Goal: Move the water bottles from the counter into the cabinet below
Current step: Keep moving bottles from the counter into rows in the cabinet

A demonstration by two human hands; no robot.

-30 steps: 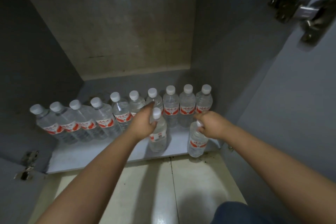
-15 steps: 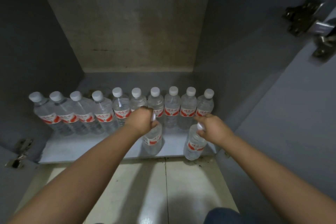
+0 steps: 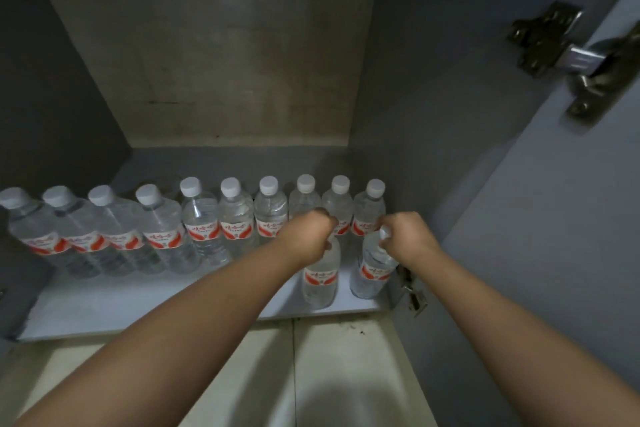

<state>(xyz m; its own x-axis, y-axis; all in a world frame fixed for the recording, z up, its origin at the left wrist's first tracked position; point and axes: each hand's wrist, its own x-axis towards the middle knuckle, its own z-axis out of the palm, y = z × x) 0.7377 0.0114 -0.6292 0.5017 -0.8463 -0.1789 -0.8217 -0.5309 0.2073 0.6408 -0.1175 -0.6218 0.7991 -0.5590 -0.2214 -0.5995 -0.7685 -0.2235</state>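
A row of several clear water bottles [image 3: 201, 218] with white caps and red labels stands along the back of the cabinet floor [image 3: 138, 302]. In front of the row's right end stand two more bottles. My left hand [image 3: 308, 236] grips the top of the left front bottle [image 3: 320, 279], hiding its cap. My right hand [image 3: 405, 236] grips the neck of the right front bottle [image 3: 372, 274], close to the cabinet's right wall. Both bottles stand upright on the shelf near its front edge.
The cabinet's right door [image 3: 571, 218] stands open, with a metal hinge [image 3: 571, 55] high on it and a lower hinge [image 3: 412, 291] by the shelf's front right corner. Cream floor tiles [image 3: 329, 374] lie in front of the cabinet. The left front of the shelf is bare.
Both hands moved right with their bottles. The left front bottle now stands close beside the right one, and my left hand covers its cap. The view has come closer.
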